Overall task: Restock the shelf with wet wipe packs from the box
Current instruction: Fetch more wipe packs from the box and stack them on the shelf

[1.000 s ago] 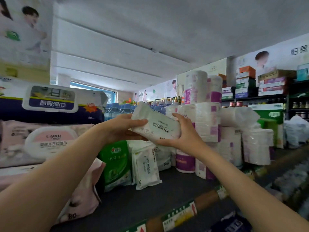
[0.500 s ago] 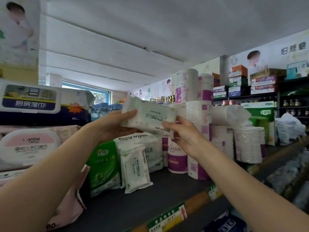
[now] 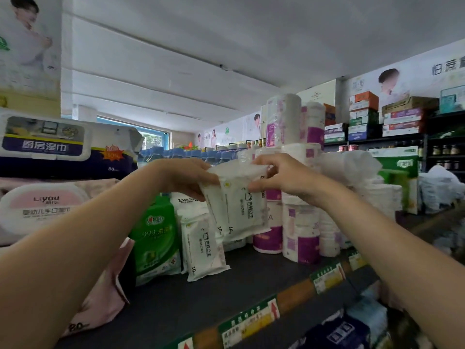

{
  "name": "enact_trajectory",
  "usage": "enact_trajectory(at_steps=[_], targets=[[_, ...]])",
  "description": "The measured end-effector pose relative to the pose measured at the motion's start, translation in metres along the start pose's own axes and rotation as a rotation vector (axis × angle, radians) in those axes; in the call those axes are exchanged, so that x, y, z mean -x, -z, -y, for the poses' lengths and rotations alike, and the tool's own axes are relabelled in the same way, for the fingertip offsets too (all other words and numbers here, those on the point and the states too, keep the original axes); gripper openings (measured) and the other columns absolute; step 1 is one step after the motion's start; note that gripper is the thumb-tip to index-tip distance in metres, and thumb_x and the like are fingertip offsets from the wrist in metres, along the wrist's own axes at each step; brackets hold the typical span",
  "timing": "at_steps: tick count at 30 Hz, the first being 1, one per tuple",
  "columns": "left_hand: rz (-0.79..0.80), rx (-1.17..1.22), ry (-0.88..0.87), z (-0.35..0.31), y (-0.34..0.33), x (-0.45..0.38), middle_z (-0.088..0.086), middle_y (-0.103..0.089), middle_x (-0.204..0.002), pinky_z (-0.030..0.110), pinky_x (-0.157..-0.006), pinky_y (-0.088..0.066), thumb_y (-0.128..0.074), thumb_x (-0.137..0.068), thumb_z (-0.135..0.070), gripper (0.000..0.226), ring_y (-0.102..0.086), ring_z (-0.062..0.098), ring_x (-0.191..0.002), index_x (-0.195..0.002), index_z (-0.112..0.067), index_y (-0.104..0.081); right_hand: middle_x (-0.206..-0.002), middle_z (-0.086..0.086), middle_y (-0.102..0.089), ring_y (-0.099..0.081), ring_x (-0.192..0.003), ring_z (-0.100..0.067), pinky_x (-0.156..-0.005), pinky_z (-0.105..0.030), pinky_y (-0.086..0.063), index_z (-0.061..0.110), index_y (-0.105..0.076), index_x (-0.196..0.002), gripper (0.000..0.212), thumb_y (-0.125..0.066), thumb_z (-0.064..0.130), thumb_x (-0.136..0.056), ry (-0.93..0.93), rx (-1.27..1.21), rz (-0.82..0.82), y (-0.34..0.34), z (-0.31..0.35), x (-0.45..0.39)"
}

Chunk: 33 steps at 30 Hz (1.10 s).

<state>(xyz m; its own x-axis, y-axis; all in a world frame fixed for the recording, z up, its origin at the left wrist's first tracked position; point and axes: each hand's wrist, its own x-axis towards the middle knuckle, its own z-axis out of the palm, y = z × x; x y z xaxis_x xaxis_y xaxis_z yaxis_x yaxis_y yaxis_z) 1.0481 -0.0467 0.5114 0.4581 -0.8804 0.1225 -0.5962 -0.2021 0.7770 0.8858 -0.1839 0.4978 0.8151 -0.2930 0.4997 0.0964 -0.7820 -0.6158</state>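
Note:
Two small white wet wipe packs (image 3: 236,202) hang upright above the dark shelf (image 3: 214,293), held by their top edge. My left hand (image 3: 186,177) pinches the top left corner and my right hand (image 3: 279,177) pinches the top right corner. A matching white pack (image 3: 203,245) stands on the shelf just below and left of them, leaning on a larger white baby wipes pack (image 3: 187,201) behind. The box is out of view.
A green wipes pack (image 3: 156,235) stands left of the white ones. Big pink and blue wipe packs (image 3: 50,172) are stacked at far left. Purple-and-white paper rolls (image 3: 299,222) stand at right. Price tags (image 3: 249,323) line the shelf's front edge.
The packs were held flat and horizontal higher up. Now they have turned upright and come down toward the shelf, with both hands gripping the top edge.

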Motion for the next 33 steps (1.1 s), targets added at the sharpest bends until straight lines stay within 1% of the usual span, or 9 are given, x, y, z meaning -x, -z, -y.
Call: enact_trajectory(at_steps=[2, 4, 6, 9, 13, 17, 20, 25, 33], targets=[[0.047, -0.125, -0.003, -0.008, -0.015, -0.011, 0.001, -0.066, -0.083, 0.016, -0.061, -0.056, -0.051, -0.092, -0.012, 0.008, -0.065, 0.007, -0.068, -0.094, -0.012, -0.058, -0.075, 0.013, -0.052, -0.05, -0.069, -0.002, -0.06, -0.013, -0.041, 0.015, -0.059, -0.112, 0.042, -0.076, 0.011, -0.074, -0.028, 0.118, 0.018, -0.001, -0.004, -0.004], [0.094, -0.186, 0.009, -0.008, -0.028, -0.027, 0.002, -0.066, -0.086, 0.016, -0.064, -0.056, -0.05, -0.093, -0.011, 0.011, -0.065, 0.01, -0.075, -0.096, -0.01, -0.06, -0.08, 0.01, -0.052, -0.05, -0.07, -0.005, -0.058, -0.016, -0.04, 0.019, -0.058, -0.108, 0.038, -0.075, 0.011, -0.075, -0.069, 0.193, 0.044, 0.001, -0.017, -0.006], [0.137, -0.195, 0.026, -0.003, -0.038, -0.042, 0.005, -0.066, -0.092, 0.019, -0.068, -0.056, -0.05, -0.093, -0.01, 0.011, -0.065, 0.014, -0.081, -0.095, -0.01, -0.061, -0.09, 0.005, -0.055, -0.054, -0.075, -0.012, -0.061, -0.023, -0.047, 0.023, -0.056, -0.098, 0.03, -0.073, 0.012, -0.077, -0.096, 0.236, 0.061, -0.001, -0.034, -0.01], [0.159, -0.208, 0.068, 0.012, -0.046, -0.058, 0.008, -0.066, -0.1, 0.021, -0.069, -0.058, -0.049, -0.092, -0.005, 0.022, -0.066, 0.018, -0.086, -0.112, -0.005, -0.06, -0.111, -0.004, -0.056, -0.051, -0.09, -0.015, -0.078, -0.029, -0.047, 0.015, -0.056, -0.114, 0.038, -0.071, 0.014, -0.079, -0.107, 0.425, 0.071, -0.013, -0.051, -0.019], [0.088, -0.245, 0.114, 0.029, -0.055, -0.069, 0.015, -0.061, -0.115, 0.02, -0.058, -0.058, -0.049, -0.091, 0.002, 0.029, -0.065, 0.019, -0.079, -0.118, -0.003, -0.058, -0.124, -0.006, -0.054, -0.052, -0.103, -0.02, -0.08, -0.028, -0.04, 0.016, -0.052, -0.123, 0.043, -0.066, 0.019, -0.082, -0.155, 0.534, 0.124, -0.036, -0.069, -0.03], [-0.257, -0.473, -0.103, 0.03, -0.044, -0.078, 0.015, -0.062, -0.116, 0.025, -0.069, -0.057, -0.052, -0.091, -0.003, 0.022, -0.064, 0.021, -0.082, -0.11, -0.003, -0.061, -0.136, -0.017, -0.038, -0.052, -0.111, -0.034, -0.089, -0.038, -0.044, 0.011, -0.044, -0.125, 0.042, -0.06, 0.014, -0.086, -0.227, 0.691, 0.047, -0.053, -0.081, -0.046], [-0.373, -0.607, -0.222, 0.024, -0.036, -0.073, 0.01, -0.067, -0.111, 0.026, -0.08, -0.054, -0.051, -0.09, -0.004, 0.021, -0.06, 0.014, -0.081, -0.105, -0.006, -0.066, -0.137, -0.02, -0.028, -0.055, -0.1, -0.038, -0.077, -0.04, -0.045, 0.01, -0.039, -0.123, 0.041, -0.051, -0.003, -0.086, -0.188, 0.745, -0.036, -0.068, -0.084, -0.05], [-0.322, -0.723, -0.299, 0.021, -0.051, -0.044, 0.004, -0.068, -0.109, 0.035, -0.095, -0.049, -0.05, -0.089, -0.008, 0.023, -0.062, 0.016, -0.096, -0.103, -0.013, -0.067, -0.134, -0.016, -0.029, -0.056, -0.096, -0.037, -0.076, -0.039, -0.049, 0.013, -0.037, -0.128, 0.056, -0.049, -0.013, -0.08, -0.127, 0.722, -0.088, -0.081, -0.082, -0.035], [-0.222, -0.529, -0.511, -0.013, -0.114, 0.016, 0.011, -0.069, -0.105, 0.036, -0.091, -0.05, -0.05, -0.087, -0.007, 0.024, -0.063, 0.024, -0.099, -0.103, -0.006, -0.068, -0.122, -0.01, -0.047, -0.05, -0.108, -0.027, -0.086, -0.034, -0.043, 0.009, -0.05, -0.118, 0.028, -0.048, 0.009, -0.09, -0.193, 0.743, -0.129, -0.037, -0.029, 0.08]])
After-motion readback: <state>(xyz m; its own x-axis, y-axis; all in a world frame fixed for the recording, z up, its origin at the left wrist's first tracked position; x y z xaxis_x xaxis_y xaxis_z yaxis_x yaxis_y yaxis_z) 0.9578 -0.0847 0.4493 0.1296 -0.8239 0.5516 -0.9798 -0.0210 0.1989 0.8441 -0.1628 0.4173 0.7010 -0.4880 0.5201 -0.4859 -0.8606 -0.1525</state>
